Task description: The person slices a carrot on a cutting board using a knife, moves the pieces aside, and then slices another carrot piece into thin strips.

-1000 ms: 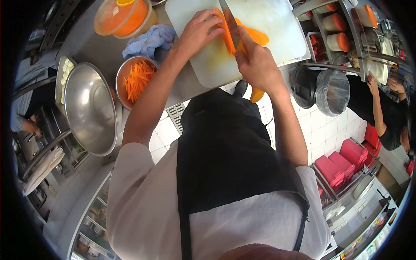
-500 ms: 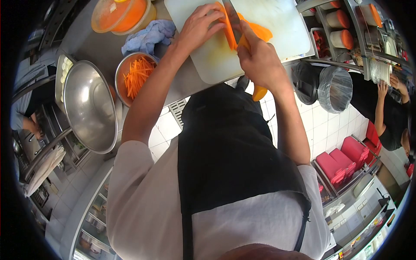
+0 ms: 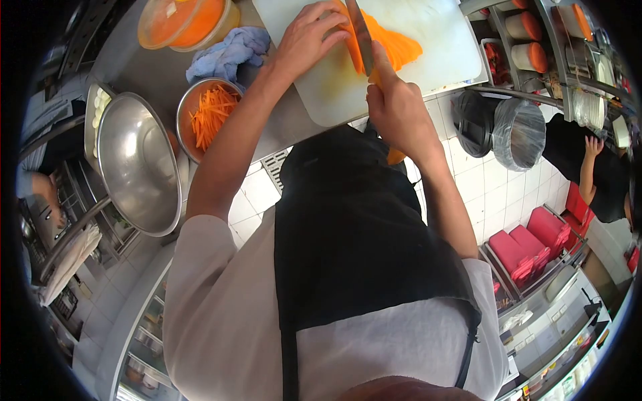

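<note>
On the white cutting board (image 3: 441, 50), my left hand (image 3: 311, 41) holds down an orange piece of carrot (image 3: 350, 48) with bent fingertips. My right hand (image 3: 401, 113) is closed around the orange-yellow handle of a knife (image 3: 362, 39). The blade stands beside my left fingertips, along the carrot's right side. Thin carrot slices (image 3: 396, 48) lie fanned out and overlapping to the right of the blade. Carrot strips (image 3: 212, 115) fill part of a metal bowl (image 3: 184, 137) left of my left forearm.
A blue cloth (image 3: 231, 55) lies by lidded orange tubs (image 3: 190, 20). A large steel bowl (image 3: 139, 164) leans at the table's left end. At right are a bagged bin (image 3: 518, 137), shelves with tubs (image 3: 528, 59) and another person's hand (image 3: 593, 146).
The slices right of the blade have spread into a wider fan. My right hand and the knife have shifted slightly. At the far right, the other person's arm has moved.
</note>
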### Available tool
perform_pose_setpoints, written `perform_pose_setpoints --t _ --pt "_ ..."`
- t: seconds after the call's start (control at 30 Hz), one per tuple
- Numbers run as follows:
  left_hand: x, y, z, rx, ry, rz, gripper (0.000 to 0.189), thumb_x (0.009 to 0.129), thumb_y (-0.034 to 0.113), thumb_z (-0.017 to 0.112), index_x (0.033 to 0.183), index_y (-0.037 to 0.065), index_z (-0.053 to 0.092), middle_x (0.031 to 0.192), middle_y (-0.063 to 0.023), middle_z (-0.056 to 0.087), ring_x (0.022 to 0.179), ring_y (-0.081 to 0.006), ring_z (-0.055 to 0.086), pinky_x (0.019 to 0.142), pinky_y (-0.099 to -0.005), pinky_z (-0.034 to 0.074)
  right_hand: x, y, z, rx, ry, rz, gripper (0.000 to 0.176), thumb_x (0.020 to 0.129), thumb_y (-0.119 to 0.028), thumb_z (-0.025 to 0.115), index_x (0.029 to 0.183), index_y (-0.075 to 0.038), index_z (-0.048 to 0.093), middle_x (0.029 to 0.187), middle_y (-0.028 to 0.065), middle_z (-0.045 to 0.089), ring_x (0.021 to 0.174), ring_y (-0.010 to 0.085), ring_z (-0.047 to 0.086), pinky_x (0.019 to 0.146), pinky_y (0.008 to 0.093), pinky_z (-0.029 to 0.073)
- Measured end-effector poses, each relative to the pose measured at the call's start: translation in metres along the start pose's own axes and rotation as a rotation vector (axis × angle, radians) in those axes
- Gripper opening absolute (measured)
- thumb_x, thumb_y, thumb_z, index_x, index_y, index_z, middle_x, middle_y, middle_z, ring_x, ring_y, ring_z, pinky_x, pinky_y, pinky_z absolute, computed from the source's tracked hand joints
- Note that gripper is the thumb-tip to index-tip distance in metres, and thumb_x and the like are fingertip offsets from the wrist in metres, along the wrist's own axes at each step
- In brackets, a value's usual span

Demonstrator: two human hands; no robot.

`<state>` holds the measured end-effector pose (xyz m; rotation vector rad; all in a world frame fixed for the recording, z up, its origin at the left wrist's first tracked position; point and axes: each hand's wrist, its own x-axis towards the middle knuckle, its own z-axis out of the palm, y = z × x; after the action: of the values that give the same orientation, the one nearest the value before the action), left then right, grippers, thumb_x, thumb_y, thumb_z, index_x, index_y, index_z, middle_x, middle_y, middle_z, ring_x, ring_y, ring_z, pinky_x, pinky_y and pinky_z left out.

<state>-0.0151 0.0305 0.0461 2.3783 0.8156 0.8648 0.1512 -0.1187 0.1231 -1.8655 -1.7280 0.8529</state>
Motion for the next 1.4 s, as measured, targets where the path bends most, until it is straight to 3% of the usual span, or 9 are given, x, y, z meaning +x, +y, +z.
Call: perform_pose_setpoints --t 0.4,0.5,0.6,0.7,0.9,1.3,1.4 --pt "-0.001 0.000 0.002 -0.014 0.023 0.001 0.024 0.087 0.008 0.075 0.110 0.002 0.067 0.122 -0.0160 0.061 0.115 -0.0367 0.061 0.096 -0.0415 0.052 -0.004 0.005 0.017 0.039 0.061 -0.032 0.070 0.088 0.000 0.057 0.153 0.008 0.030 0.070 0.0315 0.064 0.067 0.0506 0.064 0.071 0.0586 0.052" --pt "0.000 0.001 0.001 -0.015 0.016 0.009 0.024 0.087 0.009 0.075 0.110 0.002 0.067 0.122 -0.0159 0.061 0.114 -0.0369 0.061 0.095 -0.0418 0.052 -0.004 0.002 0.010 0.001 0.030 0.028 0.071 0.091 -0.002 0.055 0.158 -0.002 0.030 0.079 0.0317 0.067 0.078 0.0490 0.068 0.076 0.0548 0.052" --pt "0.001 0.001 0.000 -0.007 0.012 0.009 0.024 0.088 0.009 0.075 0.110 0.003 0.068 0.122 -0.0160 0.061 0.114 -0.0370 0.061 0.095 -0.0421 0.052 0.001 0.001 -0.002 0.028 0.005 0.005 0.070 0.091 -0.002 0.055 0.157 -0.002 0.031 0.082 0.0320 0.068 0.080 0.0482 0.068 0.077 0.0538 0.052" --pt "0.000 0.001 0.001 0.006 0.011 0.003 0.024 0.088 0.010 0.075 0.109 0.003 0.068 0.122 -0.0161 0.061 0.114 -0.0371 0.061 0.095 -0.0421 0.052 0.004 -0.003 -0.007 0.038 0.022 -0.012 0.064 0.089 -0.002 0.057 0.149 0.008 0.038 0.076 0.0327 0.065 0.073 0.0504 0.065 0.076 0.0571 0.052" --pt "-0.002 -0.001 0.002 -0.002 -0.003 -0.032 0.025 0.089 0.011 0.075 0.110 0.003 0.067 0.122 -0.0159 0.061 0.113 -0.0361 0.061 0.093 -0.0415 0.053 0.006 -0.010 -0.014 0.074 -0.037 0.034 0.063 0.089 -0.003 0.057 0.148 0.008 0.039 0.078 0.0337 0.066 0.079 0.0503 0.067 0.078 0.0568 0.052" --pt "0.000 -0.002 0.001 0.024 0.002 0.007 0.026 0.086 0.008 0.076 0.110 0.003 0.067 0.123 -0.0158 0.061 0.113 -0.0363 0.061 0.094 -0.0410 0.052 -0.001 0.000 0.008 0.012 0.064 -0.026 0.071 0.088 0.001 0.057 0.153 0.006 0.030 0.070 0.0321 0.064 0.069 0.0509 0.064 0.072 0.0587 0.052" --pt "0.001 -0.001 0.000 0.013 0.003 0.000 0.026 0.086 0.008 0.076 0.110 0.003 0.067 0.123 -0.0158 0.061 0.114 -0.0366 0.061 0.095 -0.0411 0.052 -0.004 -0.008 0.005 0.044 0.057 0.068 0.068 0.093 -0.006 0.056 0.156 -0.002 0.033 0.080 0.0333 0.067 0.078 0.0500 0.067 0.077 0.0554 0.052"
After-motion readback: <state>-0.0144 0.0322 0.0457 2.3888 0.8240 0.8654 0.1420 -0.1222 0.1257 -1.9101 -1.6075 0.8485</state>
